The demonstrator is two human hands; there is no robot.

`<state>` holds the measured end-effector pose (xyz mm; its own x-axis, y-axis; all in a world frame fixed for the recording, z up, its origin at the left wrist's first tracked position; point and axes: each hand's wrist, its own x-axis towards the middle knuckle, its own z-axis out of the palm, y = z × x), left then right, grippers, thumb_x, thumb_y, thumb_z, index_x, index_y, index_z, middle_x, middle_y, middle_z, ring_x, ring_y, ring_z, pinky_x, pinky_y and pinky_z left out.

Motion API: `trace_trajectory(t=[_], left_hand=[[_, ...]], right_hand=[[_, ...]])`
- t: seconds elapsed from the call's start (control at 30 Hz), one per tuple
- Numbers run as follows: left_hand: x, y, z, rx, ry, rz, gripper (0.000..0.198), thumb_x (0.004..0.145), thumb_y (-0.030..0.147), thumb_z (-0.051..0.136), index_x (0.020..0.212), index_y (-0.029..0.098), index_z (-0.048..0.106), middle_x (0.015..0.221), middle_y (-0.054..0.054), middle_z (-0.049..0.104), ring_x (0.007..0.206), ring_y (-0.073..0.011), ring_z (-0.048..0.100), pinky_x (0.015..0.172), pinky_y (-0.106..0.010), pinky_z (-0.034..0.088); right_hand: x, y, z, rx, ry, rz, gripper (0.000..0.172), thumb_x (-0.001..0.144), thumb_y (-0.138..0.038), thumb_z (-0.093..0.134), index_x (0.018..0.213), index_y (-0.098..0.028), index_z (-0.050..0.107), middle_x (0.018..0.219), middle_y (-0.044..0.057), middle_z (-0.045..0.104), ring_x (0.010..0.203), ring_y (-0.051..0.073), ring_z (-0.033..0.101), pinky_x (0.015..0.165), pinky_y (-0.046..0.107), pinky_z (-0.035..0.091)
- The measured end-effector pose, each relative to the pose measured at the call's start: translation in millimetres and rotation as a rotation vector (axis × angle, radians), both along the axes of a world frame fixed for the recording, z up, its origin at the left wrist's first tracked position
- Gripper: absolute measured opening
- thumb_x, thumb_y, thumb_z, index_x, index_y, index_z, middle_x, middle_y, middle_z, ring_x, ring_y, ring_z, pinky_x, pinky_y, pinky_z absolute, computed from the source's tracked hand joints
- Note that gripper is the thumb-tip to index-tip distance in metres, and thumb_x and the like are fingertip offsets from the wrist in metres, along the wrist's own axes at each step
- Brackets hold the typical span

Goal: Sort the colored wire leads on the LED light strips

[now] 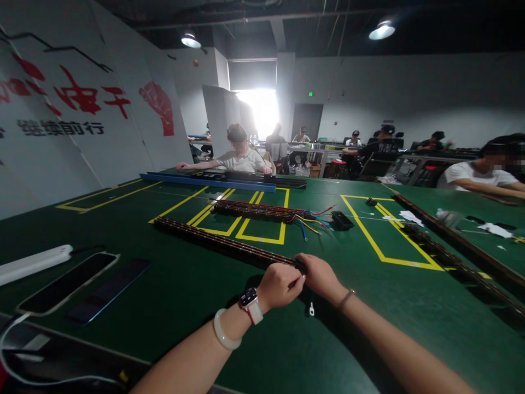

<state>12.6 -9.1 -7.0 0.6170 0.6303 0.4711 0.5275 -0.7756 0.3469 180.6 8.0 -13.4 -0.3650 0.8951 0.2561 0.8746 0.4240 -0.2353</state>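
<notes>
A long dark strip (221,241) with light dots along it runs diagonally over the green table, its near end at my hands. My right hand (322,276), with a thin bracelet at the wrist, is closed around that near end. Against it, my left hand (281,285) is curled into a fist, wearing a watch and a pale bangle. Something small and dark shows between its thumb and finger, too hidden to name. Just below my hands a small white ring terminal (311,310) is visible. Beyond lies a bundle of dark strips (258,210) with coloured wires (311,221) at its right end.
Two phones (69,284) (109,290) and a white power strip (36,264) lie at left. A black block (342,220) sits by the wires. More dark strips (463,262) lie at right. Across the table a person (241,156) sits behind a blue rail (209,182).
</notes>
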Motion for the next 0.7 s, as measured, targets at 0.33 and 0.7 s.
trace_trajectory(t=[0.33,0.7], left_hand=[[-2,5,0.4,-0.074,0.024,0.048,0.036,0.094,0.03,0.034,0.066,0.018,0.055,0.066,-0.004,0.059,0.066,-0.0136,0.055,0.064,-0.026,0.036],[7,1,-5.0,-0.255,0.052,0.009,0.037,0.095,0.033,0.035,0.067,0.018,0.054,0.062,0.001,0.052,0.055,-0.0098,0.046,0.057,-0.023,0.032]], right_hand=[[58,68,-21.1,0.319,-0.079,-0.247,0.032,0.088,-0.045,0.055,0.112,-0.025,0.062,0.093,0.006,0.067,0.086,0.022,0.06,0.071,0.031,0.036],[135,108,-44.0,0.379,-0.04,-0.649,0.044,0.087,-0.049,0.049,0.117,-0.018,0.056,0.1,0.014,0.064,0.092,0.028,0.051,0.081,0.038,0.026]])
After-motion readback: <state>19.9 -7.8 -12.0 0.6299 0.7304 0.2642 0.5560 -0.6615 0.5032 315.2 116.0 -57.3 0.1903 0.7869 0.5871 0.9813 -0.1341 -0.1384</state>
